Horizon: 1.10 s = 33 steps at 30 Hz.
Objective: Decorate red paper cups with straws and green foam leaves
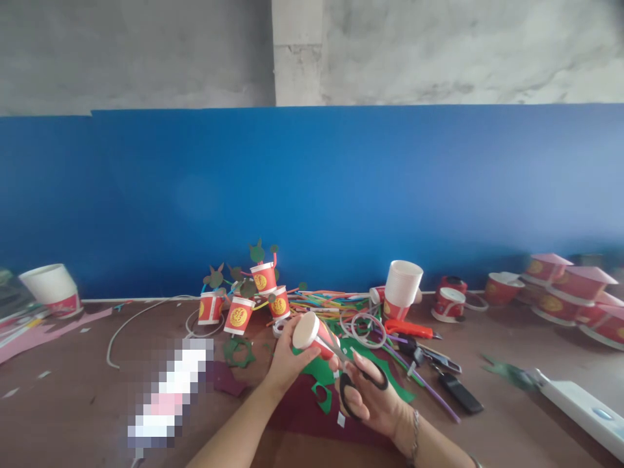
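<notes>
My left hand (pixel 283 365) grips a red and white paper cup (pixel 306 331), tipped on its side with a round white end toward me. In my right hand (pixel 387 404) is a pair of scissors (pixel 379 377) with black handles, my fingers through the loops. The blades lie against the side of the cup; whether they are cutting into it I cannot tell. Beneath both hands lie green paper scraps (pixel 320 398) and a dark red sheet (pixel 302 416).
Decorated paper cups (pixel 238 315) stand behind my left hand. A cup stack (pixel 403 289), an orange-handled cutter (pixel 412 329), white tape rolls (pixel 363 331), a black key fob (pixel 457 392) and coloured sticks (pixel 322 301) lie around. Further right are pink-topped cups (pixel 585 286). A blue panel (pixel 312 195) backs the table.
</notes>
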### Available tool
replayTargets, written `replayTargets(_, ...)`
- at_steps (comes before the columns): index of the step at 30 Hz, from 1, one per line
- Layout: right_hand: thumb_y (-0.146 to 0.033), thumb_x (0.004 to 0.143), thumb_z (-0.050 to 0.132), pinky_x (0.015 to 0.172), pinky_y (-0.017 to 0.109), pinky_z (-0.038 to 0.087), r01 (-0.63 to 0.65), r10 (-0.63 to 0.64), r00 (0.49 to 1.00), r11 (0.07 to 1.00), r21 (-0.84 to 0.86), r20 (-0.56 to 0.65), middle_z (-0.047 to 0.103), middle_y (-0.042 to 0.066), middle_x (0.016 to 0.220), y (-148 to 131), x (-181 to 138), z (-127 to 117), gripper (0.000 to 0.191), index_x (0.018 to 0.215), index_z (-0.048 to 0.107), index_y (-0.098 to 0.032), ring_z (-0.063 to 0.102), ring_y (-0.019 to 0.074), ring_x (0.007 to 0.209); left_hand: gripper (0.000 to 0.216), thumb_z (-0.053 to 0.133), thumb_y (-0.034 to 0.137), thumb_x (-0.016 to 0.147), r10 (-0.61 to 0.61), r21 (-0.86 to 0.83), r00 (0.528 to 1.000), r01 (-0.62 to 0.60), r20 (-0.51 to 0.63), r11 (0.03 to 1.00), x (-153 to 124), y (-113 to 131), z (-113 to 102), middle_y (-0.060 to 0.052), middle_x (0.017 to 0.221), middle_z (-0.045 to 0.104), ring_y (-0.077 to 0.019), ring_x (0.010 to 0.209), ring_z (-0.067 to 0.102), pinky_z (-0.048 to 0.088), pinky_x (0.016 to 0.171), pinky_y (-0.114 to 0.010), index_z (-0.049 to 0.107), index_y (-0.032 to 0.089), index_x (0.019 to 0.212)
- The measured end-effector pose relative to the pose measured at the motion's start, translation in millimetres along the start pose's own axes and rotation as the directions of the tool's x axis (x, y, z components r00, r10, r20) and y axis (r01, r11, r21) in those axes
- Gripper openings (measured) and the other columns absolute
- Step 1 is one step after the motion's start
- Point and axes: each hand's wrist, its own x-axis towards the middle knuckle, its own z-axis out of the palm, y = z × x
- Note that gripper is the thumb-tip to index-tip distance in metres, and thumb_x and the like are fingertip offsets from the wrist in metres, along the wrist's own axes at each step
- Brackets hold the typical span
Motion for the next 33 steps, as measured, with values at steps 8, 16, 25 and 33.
replayTargets(8,-0.059,0.071,0.063,0.037,0.018,0.021,0.112,-0.141,0.987,0.948,-0.299,-0.076,0.045,-0.009,0.047,-1.4,-0.8,0.5,0.046,0.088,0.049,-0.019,0.037,0.0058,0.036,0.051,0.072,0.032,0.065,-0.054,-0.037,0.998,0.052,-0.044,0.998,-1.0,5.4,-0.2,-0.009,0.104,0.064,-0.0247,0.096,0.061,0.046,0.087,-0.036,0.053,0.017,0.11)
replayTargets(16,-0.04,0.07,0.068,0.04,0.019,0.024,0.083,-0.373,0.915,0.549,-0.831,-0.155,0.041,-0.012,0.045,-2.7,2.1,5.7,0.034,0.084,0.043,-0.022,0.035,0.0066,0.038,0.043,0.066,0.027,0.067,-0.023,-0.007,0.995,0.023,-0.097,1.0,0.4,10.4,0.3,-0.008,0.104,0.067,-0.0234,0.097,0.062,0.046,0.087,-0.033,0.058,0.016,0.108)
replayTargets(25,-0.028,0.065,0.068,0.048,0.023,0.024,0.022,-0.632,0.773,0.112,-0.993,-0.054,0.043,-0.008,0.048,3.5,2.2,3.1,0.025,0.085,0.052,-0.025,0.036,0.0104,0.044,0.037,0.066,0.026,0.065,-0.004,0.053,0.984,0.014,-0.178,0.998,3.6,2.5,-2.6,-0.007,0.092,0.071,-0.0229,0.084,0.065,0.05,0.076,-0.031,0.064,0.015,0.101)
replayTargets(33,-0.031,0.07,0.065,0.047,0.022,0.025,0.049,-0.535,0.837,0.279,-0.959,-0.113,0.04,-0.01,0.048,7.3,6.9,-3.3,0.023,0.085,0.05,-0.022,0.034,0.0092,0.044,0.051,0.066,0.047,0.072,-0.083,-0.184,0.932,0.018,-0.352,0.983,12.6,-3.6,-18.9,-0.009,0.092,0.071,-0.0232,0.082,0.068,0.052,0.071,-0.031,0.059,0.013,0.108)
